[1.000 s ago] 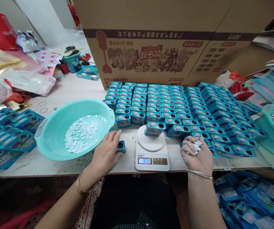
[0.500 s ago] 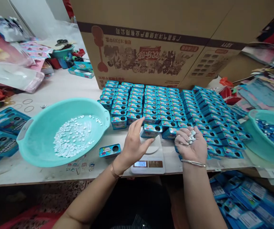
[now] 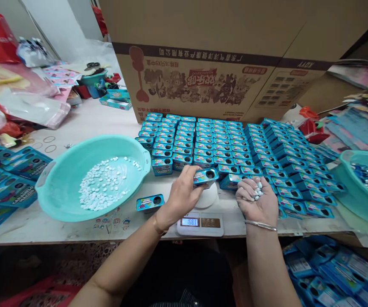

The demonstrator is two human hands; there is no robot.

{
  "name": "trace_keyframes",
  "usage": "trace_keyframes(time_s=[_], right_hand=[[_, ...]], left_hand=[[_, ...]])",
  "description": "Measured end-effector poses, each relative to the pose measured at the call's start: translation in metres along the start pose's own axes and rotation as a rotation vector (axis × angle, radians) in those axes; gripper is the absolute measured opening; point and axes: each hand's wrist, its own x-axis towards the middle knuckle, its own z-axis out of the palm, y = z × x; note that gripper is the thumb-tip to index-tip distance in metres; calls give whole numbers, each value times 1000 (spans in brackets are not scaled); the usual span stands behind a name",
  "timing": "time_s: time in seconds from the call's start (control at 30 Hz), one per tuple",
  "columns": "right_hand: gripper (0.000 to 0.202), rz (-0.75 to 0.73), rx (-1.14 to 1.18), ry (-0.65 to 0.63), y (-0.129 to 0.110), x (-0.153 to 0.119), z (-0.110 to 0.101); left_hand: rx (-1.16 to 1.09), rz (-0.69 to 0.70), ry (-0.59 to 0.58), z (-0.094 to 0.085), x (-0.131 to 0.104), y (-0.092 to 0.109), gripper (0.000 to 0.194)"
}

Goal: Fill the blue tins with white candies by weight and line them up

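My left hand [image 3: 182, 194] grips a small blue box [image 3: 205, 175] by its left end, over the round plate of a white scale [image 3: 199, 224] whose display is lit. Palm up, my right hand [image 3: 259, 202] has its fingers curled round several pale candies [image 3: 258, 192]. Another blue box [image 3: 150, 202] stands alone left of my left wrist. Further left, a turquoise basin [image 3: 56, 204] holds many pale candies [image 3: 99, 187]. Rows of blue boxes with dark round openings [image 3: 203, 160] stand behind both hands.
A large cardboard box [image 3: 203, 55] stands behind the rows. More blue boxes [image 3: 14, 183] are stacked at the left. On the right is a turquoise basin [image 3: 346, 187] of blue wrapped pieces. Blue packets [image 3: 334, 264] lie below the table edge at the lower right.
My left hand has closed on the blue box over the scale, which now looks raised and tilted. My right hand still holds the candies. The view has shifted slightly.
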Motion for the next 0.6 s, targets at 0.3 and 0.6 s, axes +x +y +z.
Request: trace_keyframes(time_s=[0.3,0.6], right_hand=[[25,35,-96,29,9,-2,4],[26,46,-159,75,9,8,-12]], left_hand=[[337,-83,72,-175,-23,-8,35],[908,-420,-229,-245,-29,-88,30]])
